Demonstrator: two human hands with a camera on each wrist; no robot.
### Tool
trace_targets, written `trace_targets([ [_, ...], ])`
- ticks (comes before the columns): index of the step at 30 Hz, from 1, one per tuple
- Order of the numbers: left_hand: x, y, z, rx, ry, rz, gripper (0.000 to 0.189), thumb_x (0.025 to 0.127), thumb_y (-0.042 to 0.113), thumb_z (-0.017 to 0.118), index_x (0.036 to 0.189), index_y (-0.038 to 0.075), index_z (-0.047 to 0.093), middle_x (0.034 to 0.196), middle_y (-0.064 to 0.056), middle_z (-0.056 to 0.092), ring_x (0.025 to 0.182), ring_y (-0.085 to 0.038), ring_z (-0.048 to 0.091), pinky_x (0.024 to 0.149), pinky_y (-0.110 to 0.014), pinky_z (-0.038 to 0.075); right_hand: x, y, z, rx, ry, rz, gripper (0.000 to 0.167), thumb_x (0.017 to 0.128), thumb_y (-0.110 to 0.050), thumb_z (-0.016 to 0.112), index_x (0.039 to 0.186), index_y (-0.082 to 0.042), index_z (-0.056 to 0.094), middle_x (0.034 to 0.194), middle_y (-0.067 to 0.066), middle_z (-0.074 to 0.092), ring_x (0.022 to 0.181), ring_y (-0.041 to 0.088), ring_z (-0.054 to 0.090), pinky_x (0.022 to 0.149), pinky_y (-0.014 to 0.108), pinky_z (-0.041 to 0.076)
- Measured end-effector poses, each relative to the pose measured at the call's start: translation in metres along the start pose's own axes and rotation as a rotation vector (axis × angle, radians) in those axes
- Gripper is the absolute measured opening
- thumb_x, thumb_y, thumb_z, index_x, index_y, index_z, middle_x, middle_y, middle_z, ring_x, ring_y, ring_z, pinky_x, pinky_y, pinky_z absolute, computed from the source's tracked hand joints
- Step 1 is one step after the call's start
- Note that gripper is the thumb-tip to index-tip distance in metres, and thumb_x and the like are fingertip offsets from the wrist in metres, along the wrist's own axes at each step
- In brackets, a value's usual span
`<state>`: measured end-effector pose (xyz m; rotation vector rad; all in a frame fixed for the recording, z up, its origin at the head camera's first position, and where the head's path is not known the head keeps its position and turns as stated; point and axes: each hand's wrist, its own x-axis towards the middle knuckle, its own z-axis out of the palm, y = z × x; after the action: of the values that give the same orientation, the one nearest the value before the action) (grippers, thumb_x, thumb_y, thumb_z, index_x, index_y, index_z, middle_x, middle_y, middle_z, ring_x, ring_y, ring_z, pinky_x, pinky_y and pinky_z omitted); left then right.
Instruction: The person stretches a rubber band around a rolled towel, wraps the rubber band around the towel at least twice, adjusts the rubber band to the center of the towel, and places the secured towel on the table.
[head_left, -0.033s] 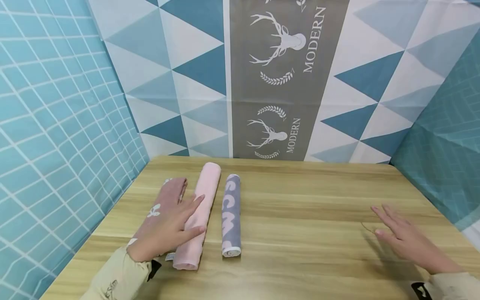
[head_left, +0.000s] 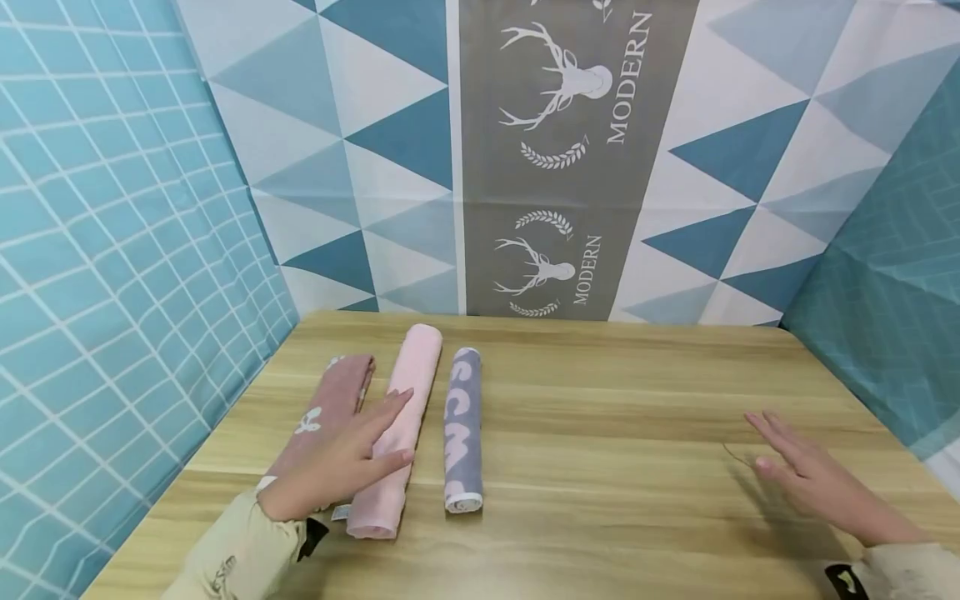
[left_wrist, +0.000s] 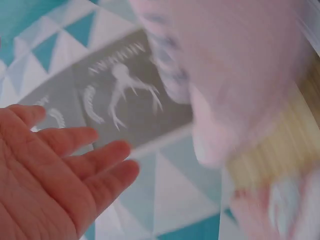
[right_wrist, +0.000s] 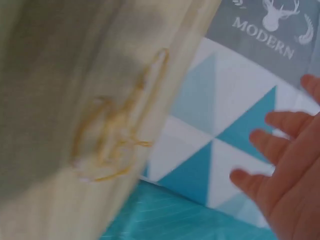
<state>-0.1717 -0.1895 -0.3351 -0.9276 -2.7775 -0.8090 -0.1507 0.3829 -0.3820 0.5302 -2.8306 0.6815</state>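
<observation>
My left hand (head_left: 337, 467) is spread with fingers extended over a pale pink rolled towel (head_left: 417, 354), thumb and fingertips overlapping it in the head view. Partly beneath that hand and wrist lies a dusty-pink towel (head_left: 330, 404) with white leaf-like prints. To the right of the pale pink one is a shorter grey-purple rolled towel (head_left: 465, 433) with pink lettering and a white edge. On the table's right side, my right hand (head_left: 817, 479) has its fingers extended, holding nothing. A thin yellow cord (right_wrist: 142, 143), loosely looped, lies on the wood beside it.
A light wooden table (head_left: 585, 500) carries everything. Around it hang a blue grid-patterned cloth (head_left: 112, 250) on the left, a triangle-and-deer-print backdrop (head_left: 405, 158) behind, and a teal cloth (head_left: 892, 250) on the right. A white tag (head_left: 341, 512) sticks out near my left wrist.
</observation>
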Motion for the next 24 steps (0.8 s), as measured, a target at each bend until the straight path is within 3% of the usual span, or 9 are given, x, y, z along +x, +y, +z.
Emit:
trace_targets([
  [3,0.006,0.009,-0.002,-0.2,-0.075,-0.042,0.068,0.097,0.03,0.055,0.151,0.003,0.024,0.152,-0.021,0.028,0.134,-0.041,0.033,0.099,-0.057,0.037,0.001,0.009,-0.006,0.23,-0.046,0.033,0.055,0.101,-0.009,0.044,0.152,-0.012,0.025,0.146,-0.013,0.03,0.121,-0.011,0.035,0.096,0.024,0.04],
  [4,0.008,0.01,-0.003,-0.233,-0.091,-0.051,0.068,0.098,0.03,0.055,0.151,0.003,0.023,0.151,-0.022,0.029,0.132,-0.043,0.035,0.097,-0.058,0.038,0.002,0.011,-0.009,0.279,-0.062,0.059,0.052,0.101,-0.009,0.044,0.151,-0.013,0.028,0.14,-0.024,0.033,0.113,-0.013,0.041,0.085,0.019,0.044],
  [6,0.01,0.012,-0.004,-0.27,-0.118,-0.066,0.067,0.098,0.03,0.054,0.151,0.003,0.022,0.151,-0.023,0.029,0.128,-0.046,0.039,0.093,-0.058,0.041,0.004,0.014,-0.013,0.34,-0.071,0.105,0.047,0.101,-0.01,0.046,0.147,-0.01,0.037,0.125,-0.039,0.035,0.101,-0.015,0.048,0.07,0.021,0.05],
  [10,0.015,0.012,-0.004,-0.331,-0.148,-0.057,0.066,0.099,0.028,0.052,0.151,0.002,0.02,0.15,-0.026,0.028,0.121,-0.044,0.047,0.093,-0.053,0.043,0.008,0.015,-0.021,0.391,-0.07,0.135,0.039,0.099,-0.009,0.05,0.138,-0.014,0.048,0.116,-0.036,0.048,0.101,-0.016,0.049,0.071,0.02,0.051],
  [14,0.024,0.011,-0.001,-0.446,-0.179,-0.046,0.064,0.101,0.021,0.049,0.151,-0.002,0.016,0.147,-0.032,0.027,0.119,-0.043,0.049,0.096,-0.047,0.043,0.01,0.016,-0.028,0.388,-0.076,0.156,0.042,0.098,-0.009,0.052,0.136,-0.024,0.048,0.113,-0.032,0.053,0.098,-0.011,0.053,0.07,0.021,0.051],
  [18,0.035,0.008,-0.001,-0.588,-0.218,-0.159,0.068,0.101,0.023,0.047,0.152,0.0,0.009,0.147,-0.034,0.026,0.128,-0.046,0.039,0.102,-0.052,0.036,0.011,0.02,-0.032,0.369,-0.08,0.176,0.042,0.097,-0.01,0.054,0.136,-0.024,0.048,0.11,-0.033,0.053,0.095,-0.009,0.056,0.069,0.023,0.051],
  [21,0.046,0.005,-0.004,-0.671,-0.207,-0.277,0.071,0.1,0.029,0.047,0.154,0.007,0.006,0.148,-0.03,0.029,0.13,-0.044,0.037,0.104,-0.052,0.034,0.01,0.023,-0.033,0.361,-0.082,0.175,0.041,0.097,-0.009,0.055,0.134,-0.025,0.05,0.109,-0.033,0.053,0.094,-0.008,0.057,0.068,0.024,0.051],
  [24,0.057,0.001,-0.006,-0.712,-0.183,-0.342,0.07,0.101,0.036,0.042,0.155,0.013,0.003,0.148,-0.029,0.03,0.127,-0.043,0.041,0.103,-0.05,0.035,0.009,0.027,-0.036,0.35,-0.092,0.175,0.039,0.096,-0.009,0.056,0.134,-0.021,0.051,0.107,-0.031,0.055,0.093,-0.007,0.057,0.068,0.023,0.051],
])
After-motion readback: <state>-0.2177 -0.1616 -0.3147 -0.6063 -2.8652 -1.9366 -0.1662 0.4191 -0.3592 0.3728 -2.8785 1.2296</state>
